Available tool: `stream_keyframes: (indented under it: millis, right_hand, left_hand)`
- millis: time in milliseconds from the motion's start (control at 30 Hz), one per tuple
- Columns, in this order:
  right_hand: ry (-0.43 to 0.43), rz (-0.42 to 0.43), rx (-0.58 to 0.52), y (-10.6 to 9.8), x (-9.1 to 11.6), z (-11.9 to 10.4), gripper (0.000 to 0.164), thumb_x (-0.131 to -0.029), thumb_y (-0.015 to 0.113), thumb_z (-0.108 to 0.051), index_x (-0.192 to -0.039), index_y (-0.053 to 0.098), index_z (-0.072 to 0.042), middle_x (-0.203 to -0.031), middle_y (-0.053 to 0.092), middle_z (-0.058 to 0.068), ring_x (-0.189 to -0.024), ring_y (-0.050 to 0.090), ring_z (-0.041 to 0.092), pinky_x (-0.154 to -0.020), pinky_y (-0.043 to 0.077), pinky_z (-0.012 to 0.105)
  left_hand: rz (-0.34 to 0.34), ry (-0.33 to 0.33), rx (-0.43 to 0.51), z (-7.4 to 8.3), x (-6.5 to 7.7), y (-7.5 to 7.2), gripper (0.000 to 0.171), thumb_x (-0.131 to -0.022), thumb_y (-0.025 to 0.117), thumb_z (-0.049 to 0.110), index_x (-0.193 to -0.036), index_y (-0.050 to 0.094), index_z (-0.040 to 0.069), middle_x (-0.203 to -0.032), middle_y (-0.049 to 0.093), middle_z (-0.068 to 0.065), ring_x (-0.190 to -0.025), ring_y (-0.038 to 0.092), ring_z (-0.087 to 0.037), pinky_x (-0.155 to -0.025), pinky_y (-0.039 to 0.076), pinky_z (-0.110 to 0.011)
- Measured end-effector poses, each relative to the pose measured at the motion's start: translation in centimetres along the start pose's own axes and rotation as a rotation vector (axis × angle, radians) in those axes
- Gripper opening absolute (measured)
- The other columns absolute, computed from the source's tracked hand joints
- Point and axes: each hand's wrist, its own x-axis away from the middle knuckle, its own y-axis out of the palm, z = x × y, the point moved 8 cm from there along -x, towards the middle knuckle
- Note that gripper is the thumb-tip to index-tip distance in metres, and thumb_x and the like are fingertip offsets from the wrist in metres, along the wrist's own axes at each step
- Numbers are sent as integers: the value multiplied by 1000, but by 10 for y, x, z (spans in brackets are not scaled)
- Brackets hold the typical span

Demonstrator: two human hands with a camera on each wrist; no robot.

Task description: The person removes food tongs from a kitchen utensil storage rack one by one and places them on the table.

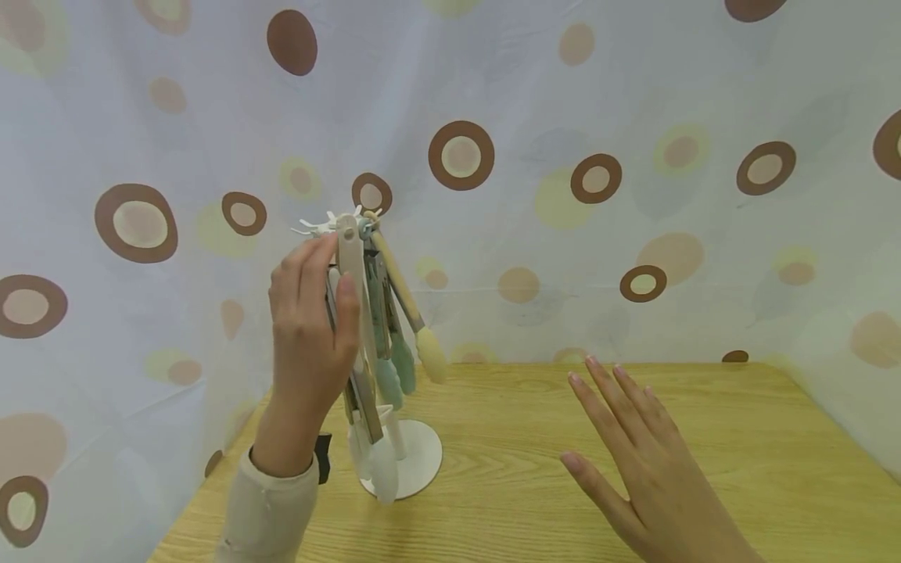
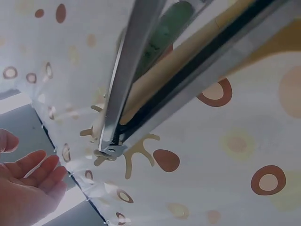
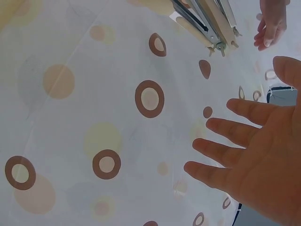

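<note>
A white rack [image 1: 425, 467] with branching hooks at its top stands on the table and carries several hanging kitchen tongs. White-tipped tongs [image 1: 383, 471] hang at the near side, green-tipped tongs [image 1: 389, 381] behind them, and yellow-tipped tongs [image 1: 431, 353] slant out to the right. My left hand [image 1: 306, 317] is raised beside the upper part of the white-tipped tongs and overlaps them in the head view. The left wrist view shows a gap between its loosely bent fingers and the metal arms [image 2: 123, 89]. To the right, my right hand [image 1: 651, 473] hovers over the table, fingers spread and holding nothing.
The wood-patterned table [image 1: 535, 469] extends to the right of the rack. A curtain [image 1: 521, 94] with brown and beige circles hangs behind it and along both sides. A small black object [image 1: 323, 457] shows by the left wrist.
</note>
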Motion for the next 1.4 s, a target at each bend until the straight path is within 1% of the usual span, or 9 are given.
stream_keyframes:
  millis: [133,233,400,533,667,767,1033,1200,1400]
  right_hand:
    - [6,-3,-5,0,0,0,62,-100,46,-43,-151,31,-10,-157,24,8,-143,22,32,-117,9,38]
    - [8,-5,-6,0,0,0,62,-100,45,-43,-150,31,-10,-157,24,8,-143,23,33,-117,10,39]
    - [-7,5,-4,0,-1,-1,62,-101,38,-48,-150,33,-8,-157,25,9,-142,24,34,-117,8,37]
    - [-35,26,-8,0,-1,-2,64,-102,32,-50,-148,35,-6,-156,27,11,-142,24,34,-117,6,35]
    - [-56,38,-3,0,-2,-4,65,-102,30,-51,-147,36,-4,-155,28,12,-141,25,34,-117,6,33]
    - [-50,31,-5,0,-2,-3,65,-102,31,-51,-147,36,-4,-156,27,12,-142,25,34,-117,6,33]
    - [-32,14,-6,1,-2,-2,65,-102,31,-51,-148,35,-5,-156,26,11,-143,23,33,-117,5,33]
    - [-19,2,4,3,-1,-1,63,-102,34,-49,-149,34,-7,-157,24,10,-143,23,33,-117,5,32]
    - [-22,-5,2,4,0,-1,63,-102,35,-49,-149,33,-7,-157,24,11,-143,23,34,-117,5,32]
  left_hand:
    - [-28,30,-3,-10,-6,3,37,-98,43,15,-125,54,-9,-125,54,-23,-117,47,-39,-99,34,-48]
    - [-45,34,-10,-19,-10,5,37,-98,43,14,-125,54,-9,-125,53,-24,-117,47,-39,-100,34,-48]
    - [-68,44,0,-32,-15,9,37,-97,44,14,-125,54,-9,-124,54,-24,-116,47,-40,-102,34,-47]
    - [-81,66,11,-41,-17,13,39,-99,42,18,-124,55,-10,-123,54,-25,-115,48,-40,-102,35,-46]
    - [-96,88,10,-50,-21,16,47,-102,39,28,-122,56,-10,-120,56,-26,-111,50,-41,-98,37,-48]
    - [-130,84,-2,-58,-24,20,55,-104,34,37,-121,56,-10,-118,56,-26,-109,51,-42,-96,37,-50]
    - [-285,55,-25,-76,-30,28,72,-103,23,50,-122,57,-10,-121,54,-28,-114,49,-43,-101,35,-51]
    - [-295,34,6,-83,-32,30,78,-101,22,56,-118,60,-10,-118,57,-26,-112,51,-41,-100,37,-50]
    - [-294,59,32,-84,-33,31,73,-102,23,53,-103,63,-8,-106,61,-24,-104,54,-38,-94,38,-50]
